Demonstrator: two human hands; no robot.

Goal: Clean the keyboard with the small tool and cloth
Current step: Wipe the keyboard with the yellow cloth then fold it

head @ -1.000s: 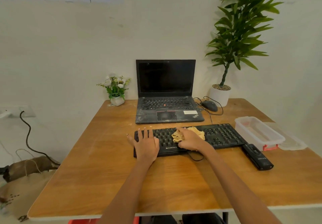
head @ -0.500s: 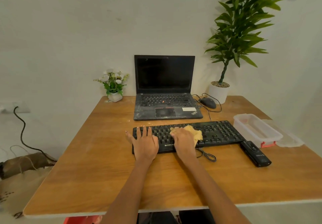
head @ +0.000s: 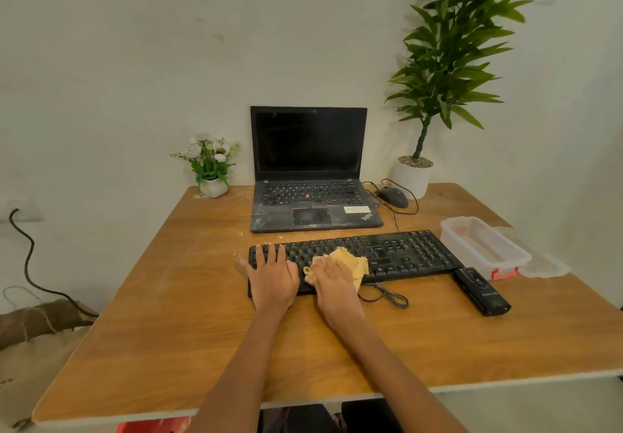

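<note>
My left hand (head: pixel 273 279) lies flat on the left end of the black keyboard (head: pixel 397 254), fingers straight and spread over the keys, gripping nothing. My right hand (head: pixel 332 281) presses a crumpled yellow cloth (head: pixel 352 260) onto the keys just right of it; the cloth bunches out past my fingers, which rest on top of it, and I cannot tell whether they curl into it. The keyboard sits across the middle of the frame on the wooden surface (head: pixel 168 331), its cable (head: pixel 387 296) looped by the near edge. Touching its right end lies a small black handheld tool (head: pixel 482 292), untouched. Right of centre stands a clear plastic container (head: pixel 483 247) with a red clasp; what is inside I cannot make out. Its lid (head: pixel 542 264) lies just beside it. Behind the keyboard is an open, dusty laptop (head: pixel 312 169) with a dark screen, a mouse (head: pixel 392 196) to its right. A small flower pot (head: pixel 212 169) stands at upper left of the surface and a tall potted plant (head: pixel 438 72) at upper right.
</note>
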